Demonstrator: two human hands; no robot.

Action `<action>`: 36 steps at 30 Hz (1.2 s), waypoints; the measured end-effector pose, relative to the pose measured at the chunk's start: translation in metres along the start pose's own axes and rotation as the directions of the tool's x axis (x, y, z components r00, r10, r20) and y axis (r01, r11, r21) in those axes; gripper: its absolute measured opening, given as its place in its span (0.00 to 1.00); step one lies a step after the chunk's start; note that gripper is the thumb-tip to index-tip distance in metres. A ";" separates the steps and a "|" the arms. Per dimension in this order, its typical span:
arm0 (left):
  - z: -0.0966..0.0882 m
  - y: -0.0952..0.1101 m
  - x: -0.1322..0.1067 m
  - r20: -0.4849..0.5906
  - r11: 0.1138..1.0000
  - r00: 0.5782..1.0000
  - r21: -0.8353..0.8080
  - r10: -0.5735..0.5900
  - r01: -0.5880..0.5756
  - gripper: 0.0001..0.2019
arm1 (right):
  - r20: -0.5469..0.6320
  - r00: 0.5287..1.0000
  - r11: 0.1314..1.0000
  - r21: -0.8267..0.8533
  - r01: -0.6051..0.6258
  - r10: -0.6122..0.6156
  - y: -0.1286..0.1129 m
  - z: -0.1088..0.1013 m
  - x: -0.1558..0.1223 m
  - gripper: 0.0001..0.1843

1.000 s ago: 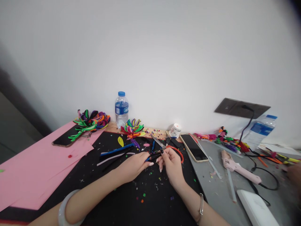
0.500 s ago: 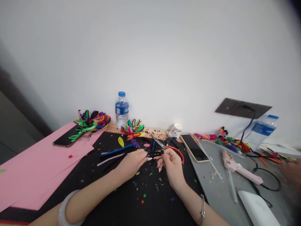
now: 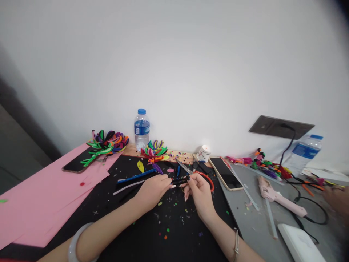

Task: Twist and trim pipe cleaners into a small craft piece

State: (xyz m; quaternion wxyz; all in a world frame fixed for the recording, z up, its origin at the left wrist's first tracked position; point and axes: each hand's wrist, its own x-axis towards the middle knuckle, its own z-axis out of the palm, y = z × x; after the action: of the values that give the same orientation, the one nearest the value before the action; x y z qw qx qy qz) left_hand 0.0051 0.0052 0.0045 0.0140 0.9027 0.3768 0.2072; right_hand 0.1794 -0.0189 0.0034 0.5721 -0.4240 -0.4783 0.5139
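Between my two hands runs a black pipe cleaner (image 3: 179, 181), one end pinched in each. My left hand (image 3: 156, 189) is closed, its fingertips around the left end. My right hand (image 3: 198, 191) grips the right end between thumb and fingers, the other fingers curled. Just beyond lie scissors (image 3: 185, 166) with red-orange handles, partly hidden by my right hand. Blue pipe cleaners (image 3: 136, 175) and a pale lilac one (image 3: 127, 187) lie left of my hands. A yellow loop (image 3: 140, 166) and a purple loop (image 3: 157, 167) sit behind them.
Pipe-cleaner flowers (image 3: 155, 150) stand near a water bottle (image 3: 141, 131). A paper cup (image 3: 203, 153) and phone (image 3: 225, 174) lie right of centre. A pink glue gun (image 3: 280, 200) with its cord rests on the grey table. Pink paper (image 3: 54, 203) covers the left. Another person's hand (image 3: 336, 198) is far right.
The black pipe cleaner's strands, spread into a narrow loop before, now lie closer together and straighter between my hands. Both hands keep nearly the same place.
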 end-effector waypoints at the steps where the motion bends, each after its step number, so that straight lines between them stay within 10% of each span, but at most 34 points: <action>1: 0.000 0.000 0.000 -0.002 1.000 1.000 0.005 0.000 0.000 0.14 | 0.002 1.000 1.000 0.000 -0.001 0.001 0.000 0.000 0.001 0.10; 28: 0.002 -0.003 0.001 0.020 0.998 1.000 -0.062 -0.008 0.009 0.12 | 0.014 0.999 0.999 0.014 -0.035 0.034 0.004 -0.005 0.004 0.12; 36: 0.001 -0.011 0.000 -0.074 0.948 0.971 -0.242 -0.228 0.205 0.15 | 0.042 0.997 0.998 0.019 -0.067 0.066 0.003 -0.006 0.008 0.13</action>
State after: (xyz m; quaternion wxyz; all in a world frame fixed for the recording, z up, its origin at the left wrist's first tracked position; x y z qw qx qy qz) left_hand -0.0024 0.0134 0.0019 0.1232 0.8363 0.4471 0.2924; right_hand 0.1851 -0.0105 0.0000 0.5490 -0.4231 -0.4706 0.5460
